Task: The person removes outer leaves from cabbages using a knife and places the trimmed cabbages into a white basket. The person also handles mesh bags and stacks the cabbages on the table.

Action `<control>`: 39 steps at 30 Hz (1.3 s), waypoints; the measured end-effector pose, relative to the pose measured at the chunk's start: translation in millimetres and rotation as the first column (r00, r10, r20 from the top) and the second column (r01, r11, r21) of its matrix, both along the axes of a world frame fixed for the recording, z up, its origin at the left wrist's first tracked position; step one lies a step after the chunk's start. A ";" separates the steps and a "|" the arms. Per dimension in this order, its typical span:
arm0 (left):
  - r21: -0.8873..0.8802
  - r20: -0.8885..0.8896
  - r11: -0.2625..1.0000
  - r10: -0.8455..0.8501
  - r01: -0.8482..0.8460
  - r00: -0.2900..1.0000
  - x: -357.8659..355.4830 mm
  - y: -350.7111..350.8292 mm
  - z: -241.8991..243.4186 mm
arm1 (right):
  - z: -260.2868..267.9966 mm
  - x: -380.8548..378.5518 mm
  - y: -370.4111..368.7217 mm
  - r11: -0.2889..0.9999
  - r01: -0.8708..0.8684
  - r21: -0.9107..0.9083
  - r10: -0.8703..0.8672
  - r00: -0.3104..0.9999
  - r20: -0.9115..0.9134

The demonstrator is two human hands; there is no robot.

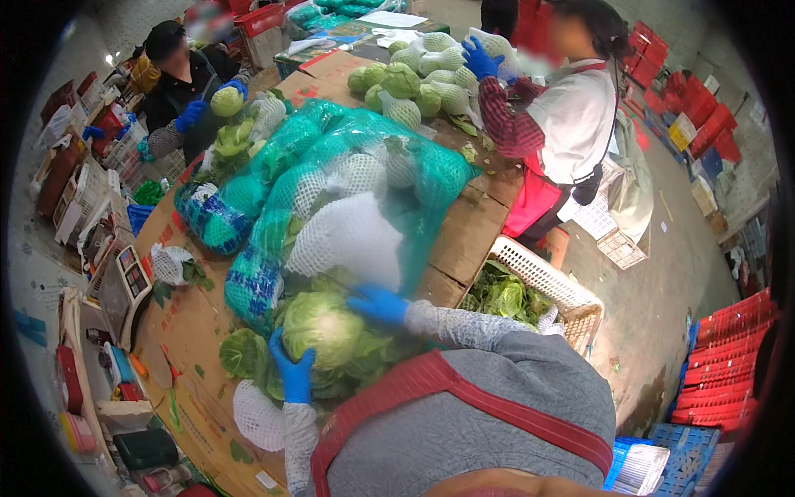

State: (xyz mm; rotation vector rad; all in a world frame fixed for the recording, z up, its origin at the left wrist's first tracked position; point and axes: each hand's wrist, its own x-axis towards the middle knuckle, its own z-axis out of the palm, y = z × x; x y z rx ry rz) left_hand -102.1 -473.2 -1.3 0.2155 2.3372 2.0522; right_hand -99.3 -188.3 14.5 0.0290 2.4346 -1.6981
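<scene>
A large green cabbage [323, 329] with loose outer leaves sits close in front of me, its pale stem end facing up. My left hand [292, 366], in a blue glove, grips its left side. Blurred by motion, my right hand [380, 304] is at the cabbage's upper right edge; whether its fingers hold a leaf is unclear. Just beyond lies a green plastic bag [428, 186] filled with cabbages in white foam nets. An unfilled white foam net [348, 239] rests on the bag. Another foam net [258, 413] is beside my left wrist.
Cardboard [205, 397] covers the table, where scissors [169, 366] lie at left. A plastic crate [540, 279] of cut leaves stands at right. Cabbages [400, 81] are piled at the far end. One co-worker [559, 112] handles a netted cabbage; another [186, 81] holds a bare one.
</scene>
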 end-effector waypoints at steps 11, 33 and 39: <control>-0.061 -0.111 0.985 0.152 -0.159 0.982 22.3 -3.5 -22.6 | -11.0 -12.1 -9.4 0.995 -0.051 -0.085 0.040 0.991 -0.126; -0.342 -0.132 0.938 0.021 -0.065 0.991 11.5 55.7 52.7 | 104.2 -27.3 18.9 0.828 0.334 -0.451 -0.398 0.916 -0.052; -0.569 -0.047 0.789 -0.311 0.230 0.949 -18.1 55.1 80.7 | 17.7 -31.3 87.5 0.851 0.359 0.385 -0.085 0.815 -0.573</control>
